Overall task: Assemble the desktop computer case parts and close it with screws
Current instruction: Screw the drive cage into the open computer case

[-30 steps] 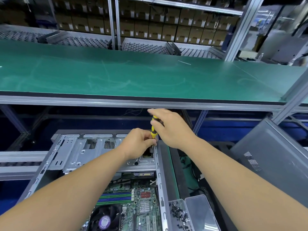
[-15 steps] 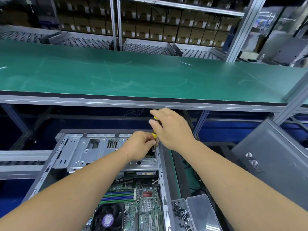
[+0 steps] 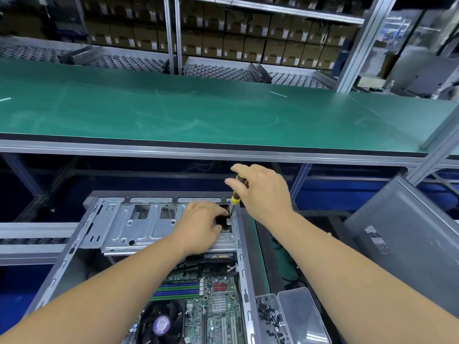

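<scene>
While the open case (image 3: 159, 244) lies on its side below the green bench (image 3: 198, 115), the right hand (image 3: 263, 192) grips a screwdriver (image 3: 235, 198) by its yellow-and-black handle, fingers curled round the top of it. The shaft points down and slightly left, its tip meeting the far right corner of the silver drive cage (image 3: 139, 227), just inside the case's right wall. Whether a screw sits under the tip cannot be made out.

The left hand (image 3: 201, 227) rests on the cage just beside the shaft, its fingers bent down toward the dark opening at that corner; what its fingertips touch is hidden, so it cannot be told whether they pinch anything. The two hands are close together but not touching.

Nearer the camera, inside the case, the motherboard (image 3: 218, 306) shows green and blue memory slots, and a fan (image 3: 161, 324) with a purple label sits at the lower edge. Right of the case's wall stands a clear plastic box (image 3: 293, 316), lid open, with small dark screws (image 3: 269, 316) in its left half. Farther right, a grey side panel (image 3: 407, 244) with vent holes leans tilted, well apart from the case. Behind the bench, shelves hold rows of brown cartons (image 3: 248, 43).
</scene>
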